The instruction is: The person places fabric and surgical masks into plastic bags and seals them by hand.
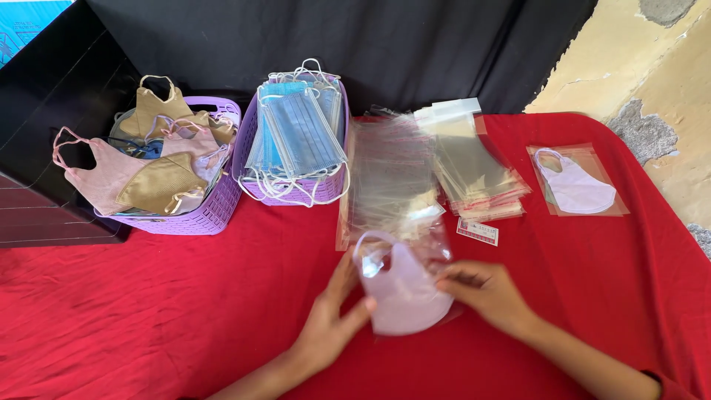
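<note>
Near the clear bag [415,255], our left hand [333,318] and right hand [485,292] pinch the lilac mask [404,292]; behind, two purple baskets [215,207] hold masks.

**Packaging and labels on the red cloth**

A clear plastic sleeve [415,259] lies at centre front, partly around a pale lilac mask [404,296]; the left hand [333,318] and the right hand [485,289] touch it on either side. Behind it lie 2 loose stacks of empty clear sleeves [389,174], some with thin reddish edges; the right-hand stack [474,167] fans toward the far right. A small white rectangular label [477,232] with red print lies just in front of that stack. At far right, apart from the rest, 1 sealed clear packet [578,181] holds a white mask.
</note>
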